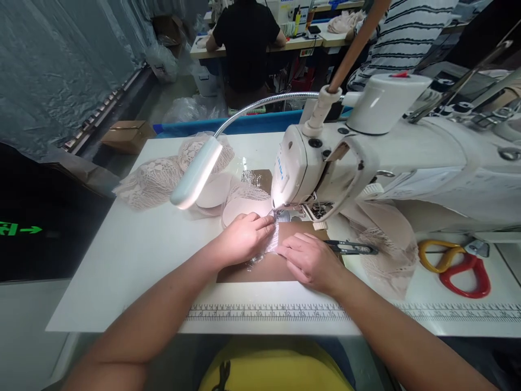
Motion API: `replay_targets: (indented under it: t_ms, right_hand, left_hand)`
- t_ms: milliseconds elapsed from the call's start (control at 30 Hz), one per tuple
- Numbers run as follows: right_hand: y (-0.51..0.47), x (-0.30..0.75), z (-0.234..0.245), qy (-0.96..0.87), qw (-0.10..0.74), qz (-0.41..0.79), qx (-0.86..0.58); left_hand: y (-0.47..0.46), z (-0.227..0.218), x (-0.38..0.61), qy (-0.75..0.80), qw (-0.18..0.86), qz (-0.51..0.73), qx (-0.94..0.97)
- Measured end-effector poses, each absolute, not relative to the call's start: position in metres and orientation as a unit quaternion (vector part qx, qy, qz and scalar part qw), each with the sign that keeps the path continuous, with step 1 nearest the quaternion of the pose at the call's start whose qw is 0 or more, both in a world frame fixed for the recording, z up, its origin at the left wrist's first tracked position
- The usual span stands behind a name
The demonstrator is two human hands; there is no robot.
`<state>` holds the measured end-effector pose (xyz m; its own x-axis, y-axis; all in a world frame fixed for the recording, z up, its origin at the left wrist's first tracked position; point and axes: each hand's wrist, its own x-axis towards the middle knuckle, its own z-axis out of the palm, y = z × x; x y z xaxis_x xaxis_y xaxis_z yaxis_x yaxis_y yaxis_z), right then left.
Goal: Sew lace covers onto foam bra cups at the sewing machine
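A strip of pale pink lace fabric [272, 243] lies under the needle area of a white sewing machine [293, 165]. My left hand [247, 237] presses its closed fingers on the lace, fingertips close beside the presser foot. Just right of it, my right hand [308, 259] has its fingers curled together at the strip's near edge. Both rest over a brown board [260, 273] on the machine bed. Black thread snips [354, 248] stick out beyond my right hand; whether that hand touches them is hidden. Round pale cups with lace [240, 209] lie behind my left hand.
A lit lamp [197, 174] on a bent neck hangs over the white table [122, 260]. More lace pieces [157, 176] lie at the left, others [386, 239] at the right. Scissors [458, 266] and a ruler strip [264, 313] are near the front. Two people sit beyond.
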<state>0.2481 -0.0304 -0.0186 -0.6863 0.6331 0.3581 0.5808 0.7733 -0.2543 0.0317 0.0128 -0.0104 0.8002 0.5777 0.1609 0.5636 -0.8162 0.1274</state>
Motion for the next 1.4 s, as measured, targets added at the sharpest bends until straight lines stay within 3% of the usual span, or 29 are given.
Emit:
replay_targets:
  t_ms: [467,1400]
  right_hand:
    - [-0.028,0.248,-0.017,-0.909,0.211,0.073,-0.351]
    - [-0.018,0.245,-0.019,-0.878,0.139,0.019,-0.457]
  left_hand:
    - [0.017,-0.011,0.035,0.302,-0.027,0.056,0.951]
    - [0.023,-0.006,0.028,0.274,0.039,0.073,0.958]
